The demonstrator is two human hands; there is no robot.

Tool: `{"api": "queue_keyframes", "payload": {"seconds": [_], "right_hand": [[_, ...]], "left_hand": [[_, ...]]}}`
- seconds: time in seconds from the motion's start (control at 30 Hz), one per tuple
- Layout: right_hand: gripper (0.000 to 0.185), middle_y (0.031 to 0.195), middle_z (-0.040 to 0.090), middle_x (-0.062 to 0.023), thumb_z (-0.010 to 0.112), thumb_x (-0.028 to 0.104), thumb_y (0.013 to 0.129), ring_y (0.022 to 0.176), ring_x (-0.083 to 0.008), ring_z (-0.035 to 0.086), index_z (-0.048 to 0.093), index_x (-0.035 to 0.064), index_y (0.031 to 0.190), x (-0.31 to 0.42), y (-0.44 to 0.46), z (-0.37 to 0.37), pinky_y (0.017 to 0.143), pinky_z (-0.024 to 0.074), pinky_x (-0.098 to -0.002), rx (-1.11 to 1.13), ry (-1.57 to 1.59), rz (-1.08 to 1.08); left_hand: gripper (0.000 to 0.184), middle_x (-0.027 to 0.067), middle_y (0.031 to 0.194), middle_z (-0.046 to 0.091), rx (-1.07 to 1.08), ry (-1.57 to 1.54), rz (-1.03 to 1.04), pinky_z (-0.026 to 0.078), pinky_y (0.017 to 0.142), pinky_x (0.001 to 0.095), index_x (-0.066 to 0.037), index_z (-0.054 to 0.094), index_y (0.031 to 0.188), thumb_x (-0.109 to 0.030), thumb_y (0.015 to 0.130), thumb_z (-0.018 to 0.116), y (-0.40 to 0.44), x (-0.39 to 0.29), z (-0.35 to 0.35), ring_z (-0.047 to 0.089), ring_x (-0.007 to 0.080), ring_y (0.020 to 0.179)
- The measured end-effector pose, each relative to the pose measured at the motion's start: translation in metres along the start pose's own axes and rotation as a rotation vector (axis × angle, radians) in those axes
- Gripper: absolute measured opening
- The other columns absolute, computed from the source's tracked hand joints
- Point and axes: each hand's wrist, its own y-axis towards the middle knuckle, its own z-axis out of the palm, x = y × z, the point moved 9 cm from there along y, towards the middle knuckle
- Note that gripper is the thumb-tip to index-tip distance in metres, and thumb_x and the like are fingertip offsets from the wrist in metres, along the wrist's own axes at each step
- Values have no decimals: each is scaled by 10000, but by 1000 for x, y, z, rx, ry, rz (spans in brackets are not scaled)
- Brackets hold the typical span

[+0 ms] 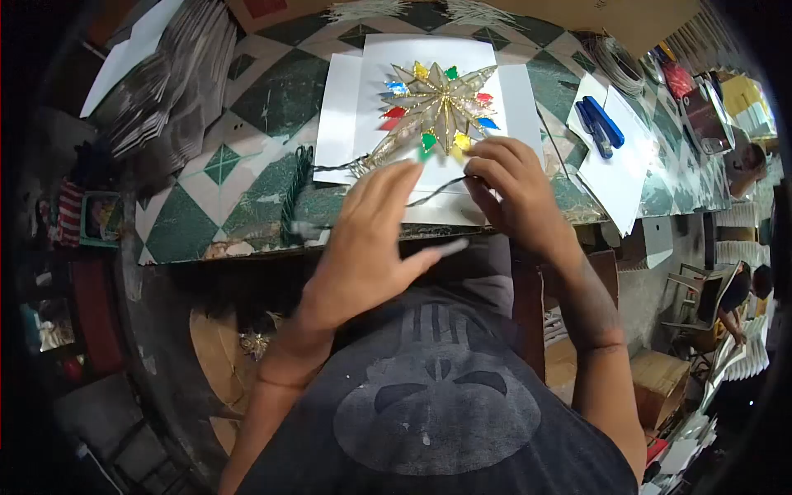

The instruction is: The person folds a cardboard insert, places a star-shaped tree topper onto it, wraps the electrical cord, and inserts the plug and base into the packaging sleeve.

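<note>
A star-shaped ornament point(441, 101) with glittery gold edges and red, blue, green and yellow tips lies on a white sheet point(384, 54). A dark twisted cord point(436, 194) runs below it. My right hand point(516, 194) pinches the cord's end between bent fingers, just below the star's lower right. My left hand point(367, 239) hovers at the table's front edge, fingers stretched and thumb apart, slightly blurred. A small pale streak shows by the left thumb tip; I cannot tell what it is. Near the left fingers, dark wire ends point(340, 167) reach the sheet.
The worn green-and-white checkered table point(268, 99) holds a blue stapler point(600, 125) on white paper at right. A green wire bundle point(297, 194) lies at left. Stacked flat sheets point(177, 82) stand far left, coiled wire point(615, 64) back right. Another person point(734, 297) sits far right.
</note>
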Motion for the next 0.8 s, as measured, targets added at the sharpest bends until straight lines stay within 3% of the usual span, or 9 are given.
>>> {"api": "queue_keyframes", "payload": {"seconds": [0.03, 0.07, 0.17, 0.33, 0.5, 0.67, 0.8], "right_hand": [[282, 1019, 652, -74, 781, 6, 776, 811, -216, 591, 688, 55, 1037, 6, 1, -9, 733, 495, -306, 1, 213, 111], [275, 993, 643, -70, 784, 8, 768, 807, -211, 582, 680, 52, 1019, 15, 2, -19, 715, 478, -298, 3, 427, 228], [240, 959, 638, -72, 784, 1, 773, 766, -189, 557, 681, 37, 988, 34, 4, -36, 689, 449, -276, -33, 566, 210], [186, 924, 638, -74, 774, -17, 796, 752, -174, 552, 676, 19, 950, 25, -20, -15, 686, 449, -271, -190, 760, 453], [151, 907, 637, -75, 760, -15, 821, 747, -169, 546, 669, 4, 940, 20, -36, 2, 670, 446, -280, -286, 773, 512], [154, 900, 635, -81, 751, -7, 825, 741, -176, 543, 664, 5, 950, 15, -36, 3, 667, 450, -291, -167, 688, 511], [165, 924, 638, -81, 752, 7, 818, 744, -189, 548, 664, 12, 957, 8, -45, 12, 657, 450, -292, -96, 619, 546]], "left_hand": [[265, 100, 978, 737, -4, -6, -13, 495, 844, 300, 21, 785, 1030, -35, 775, 835, 3, 2, -1, 622, 204, 914], [248, 100, 958, 740, 77, -85, -173, 509, 830, 297, 25, 788, 1022, -39, 787, 833, 7, 12, 4, 634, 196, 898], [200, 98, 897, 747, 337, -318, -624, 550, 789, 285, 36, 797, 999, -51, 821, 826, 5, 33, 24, 670, 171, 849], [189, 93, 851, 748, 272, -732, -552, 490, 619, 231, 82, 778, 1010, -23, 855, 808, -9, 43, 35, 594, 110, 677], [185, 77, 840, 758, 168, -631, -382, 439, 568, 218, 99, 773, 1019, -9, 870, 802, -12, 45, 28, 534, 83, 629], [190, 58, 829, 748, 291, -762, -646, 421, 568, 209, 65, 787, 1033, -4, 858, 813, -28, 50, 48, 510, 69, 623], [130, 77, 763, 724, 281, -692, -611, 454, 570, 265, 34, 793, 986, -42, 880, 790, -32, 42, 51, 542, 125, 591]]}}
